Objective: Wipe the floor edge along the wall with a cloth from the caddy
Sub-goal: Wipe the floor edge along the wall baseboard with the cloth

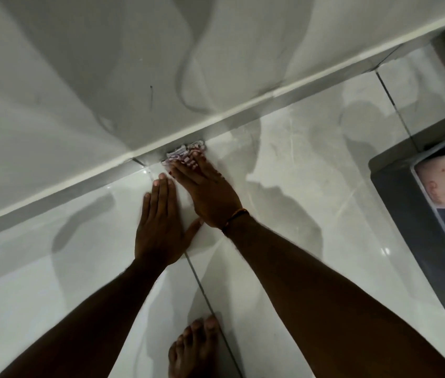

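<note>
A small crumpled cloth [185,152], white with pink and purple stripes, lies on the glossy tiled floor right against the grey skirting strip [243,110] at the foot of the white wall. My right hand [207,192] lies flat with its fingers pressing down on the cloth; a thin orange and dark band circles its wrist. My left hand [158,222] rests flat on the floor tile just left of it, fingers spread, holding nothing. Most of the cloth is hidden under my right fingers.
A grey caddy or bin [417,222] with a shiny rim stands at the right, something pink inside it. A bare foot [194,347] is on the floor at the bottom centre. Dark grout lines cross the floor tiles. A dark object sits at the top right corner.
</note>
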`<state>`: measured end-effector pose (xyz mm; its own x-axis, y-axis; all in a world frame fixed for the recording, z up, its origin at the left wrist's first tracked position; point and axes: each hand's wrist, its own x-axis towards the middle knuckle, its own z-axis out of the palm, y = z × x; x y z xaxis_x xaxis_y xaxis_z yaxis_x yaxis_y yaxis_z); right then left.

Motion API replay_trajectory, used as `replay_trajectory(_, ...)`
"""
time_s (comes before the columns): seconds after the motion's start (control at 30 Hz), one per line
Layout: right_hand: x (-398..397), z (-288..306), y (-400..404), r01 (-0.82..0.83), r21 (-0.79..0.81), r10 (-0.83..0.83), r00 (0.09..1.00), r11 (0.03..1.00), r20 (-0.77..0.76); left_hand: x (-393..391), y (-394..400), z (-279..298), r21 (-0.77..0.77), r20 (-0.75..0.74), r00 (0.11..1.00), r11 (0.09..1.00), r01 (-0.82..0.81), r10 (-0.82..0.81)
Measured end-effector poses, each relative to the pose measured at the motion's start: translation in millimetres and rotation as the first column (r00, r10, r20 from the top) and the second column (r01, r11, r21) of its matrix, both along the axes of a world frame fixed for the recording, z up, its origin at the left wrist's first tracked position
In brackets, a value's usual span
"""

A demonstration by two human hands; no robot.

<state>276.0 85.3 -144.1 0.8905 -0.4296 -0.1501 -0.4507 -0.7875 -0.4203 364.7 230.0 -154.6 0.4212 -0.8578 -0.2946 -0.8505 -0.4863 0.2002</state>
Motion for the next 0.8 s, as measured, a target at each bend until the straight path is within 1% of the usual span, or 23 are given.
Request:
replay_trajectory(0.13,10,5,17,0.11,0.013,-0.11,0.994,0.994,-0.011,7,5,-3,-0.01,0.014,0.999,0.999,0.04,-0.04)
replay_trajectory(0.3,-1,4,-3,0.029,-0.032,-0.029,1.0,0.999,-0.009,11,3,-10,-0.032,0.068,0.996,0.998,0.052,-0.049)
replay_trajectory(0.43,-29,3,-43,0.095,-0.055,-0.096,0.995,0.994,-0.019,11,0,-13,-0.063,0.102,0.993,0.996,0.068,-0.062)
replay_trajectory(0.5,-49,2,-73,0.126,-0.064,-0.126,0.992,0.99,0.009,9,0,-13,-0.067,0.128,0.99,0.995,0.074,-0.065)
replay_trajectory(0.6,-79,3,-117,0.182,-0.046,-0.174,0.974,0.982,0.147,7,-1,-14,-0.069,0.139,0.989,0.995,0.068,-0.058)
replay_trajectory(0.63,-87,3,-127,0.221,-0.043,-0.211,0.963,0.974,0.168,7,-1,-15,-0.069,0.138,0.989,0.995,0.066,-0.056)
replay_trajectory(0.7,-98,5,-146,0.339,-0.043,-0.328,0.931,0.94,0.162,8,-1,-15,-0.065,0.134,0.99,0.996,0.061,-0.052)
replay_trajectory(0.77,-110,7,-169,0.466,-0.071,-0.457,0.882,0.882,0.116,8,-1,-16,-0.055,0.134,0.989,0.996,0.064,-0.056)
replay_trajectory(0.8,-117,8,-185,0.505,-0.108,-0.5,0.863,0.856,0.073,7,-1,-15,-0.045,0.128,0.99,0.997,0.062,-0.056)
